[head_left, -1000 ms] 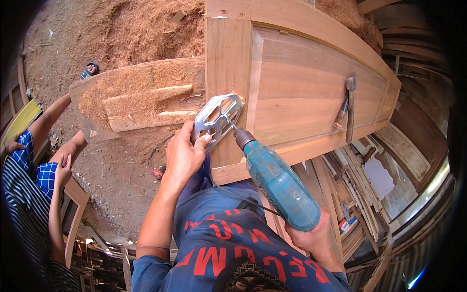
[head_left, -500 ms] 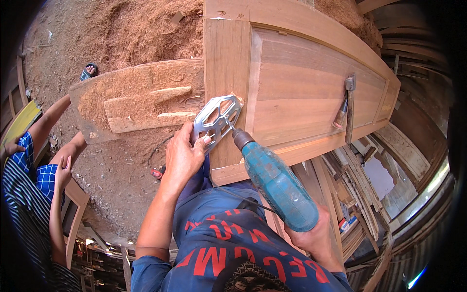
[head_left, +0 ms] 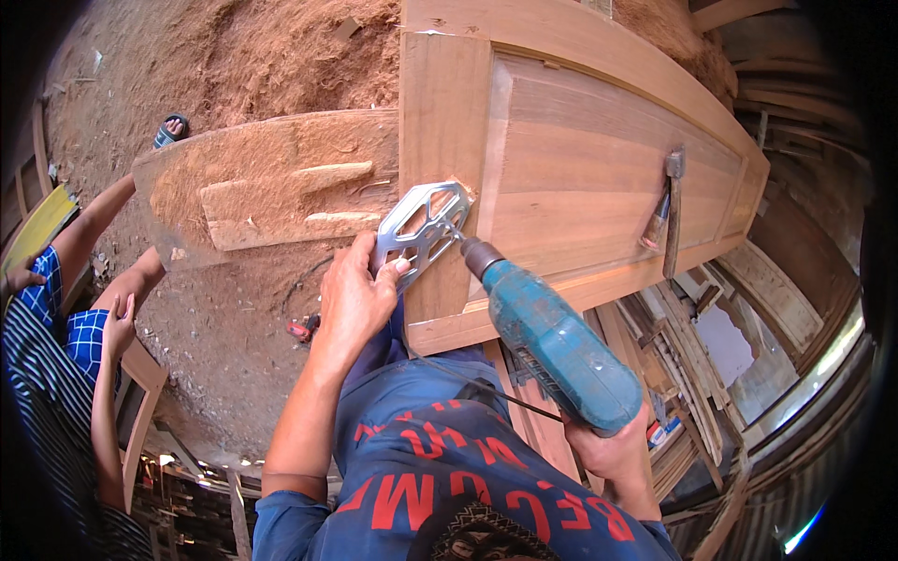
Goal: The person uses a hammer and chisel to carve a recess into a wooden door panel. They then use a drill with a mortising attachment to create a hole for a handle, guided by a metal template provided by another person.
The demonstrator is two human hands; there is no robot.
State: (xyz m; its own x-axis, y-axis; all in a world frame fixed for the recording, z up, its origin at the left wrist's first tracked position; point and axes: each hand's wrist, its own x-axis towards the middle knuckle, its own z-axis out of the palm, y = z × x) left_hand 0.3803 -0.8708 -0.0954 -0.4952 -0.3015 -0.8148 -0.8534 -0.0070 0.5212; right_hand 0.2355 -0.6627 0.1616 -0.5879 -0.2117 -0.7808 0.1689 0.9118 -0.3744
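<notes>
- The metal plate (head_left: 429, 224), silvery with angular cut-outs, sits over the near-left end of the wooden panel (head_left: 599, 178), its left side reaching past the panel's edge.
- It looks stiff and thin, so probably light and hard to bend; the smooth face may slide on wood, and the rims could be sharp.
- The left hand (head_left: 360, 292) has its grip closed on the plate's lower left corner, thumb on top, most fingers hidden below. That outer rim seems the sound place to hold, well apart from the bit (head_left: 454, 227).
- The bit's tip is at the plate's right part; whether it touches metal or passes through an opening, I cannot tell.
- The drill (head_left: 561, 341), blue and scuffed, looks heavy and rigid, likely nose-heavy if held only at the back.
- The right hand (head_left: 613, 447) has its grip wrapped about the rear end, the best hold by its shape; the trigger is out of sight.
- Farther right on the panel lie a hammer (head_left: 675, 164) and a brush (head_left: 658, 220); left of it, a sawdust-strewn board (head_left: 281, 182).
</notes>
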